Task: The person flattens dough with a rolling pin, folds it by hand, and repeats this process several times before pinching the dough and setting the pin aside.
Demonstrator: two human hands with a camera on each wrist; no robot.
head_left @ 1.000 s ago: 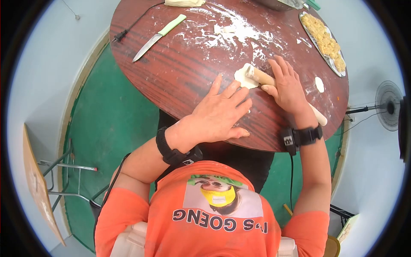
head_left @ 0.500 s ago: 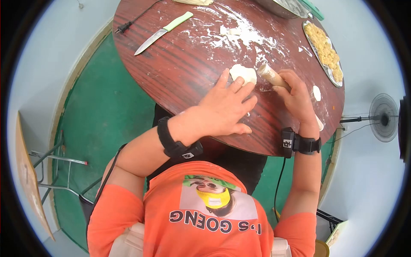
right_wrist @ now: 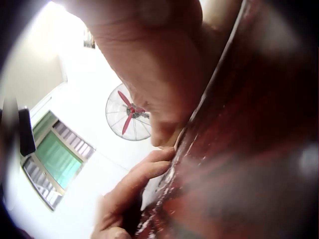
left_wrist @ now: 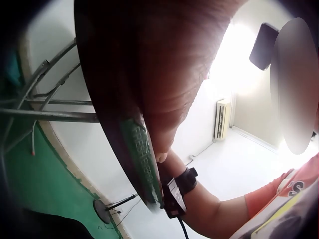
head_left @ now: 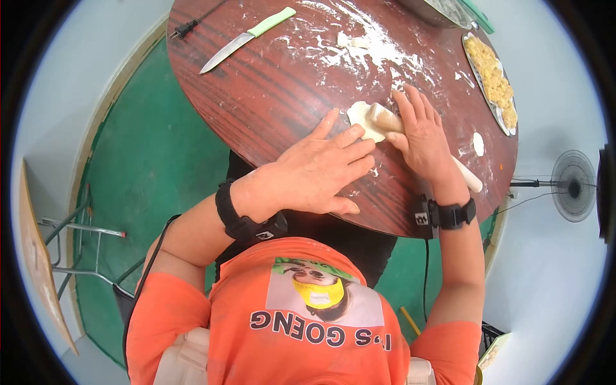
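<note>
One dough piece (head_left: 357, 114), at one o'clock from spread left hand (head_left: 316, 168), could be torn if rolling pin (head_left: 387, 120) is overpressed by loose-fingered right hand (head_left: 425, 142).

The table (head_left: 282, 102) looks like glossy, smooth wood with dark grain. On it, the knife (head_left: 247, 40) pairs a shiny metal blade with a smooth plastic handle, and the rolling pin (head_left: 467, 174) appears smooth, pale wood.

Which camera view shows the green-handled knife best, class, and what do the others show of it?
The head view: it shows the knife whole, blade and handle, lying on the table. The left wrist and right wrist views show none of it.
</note>
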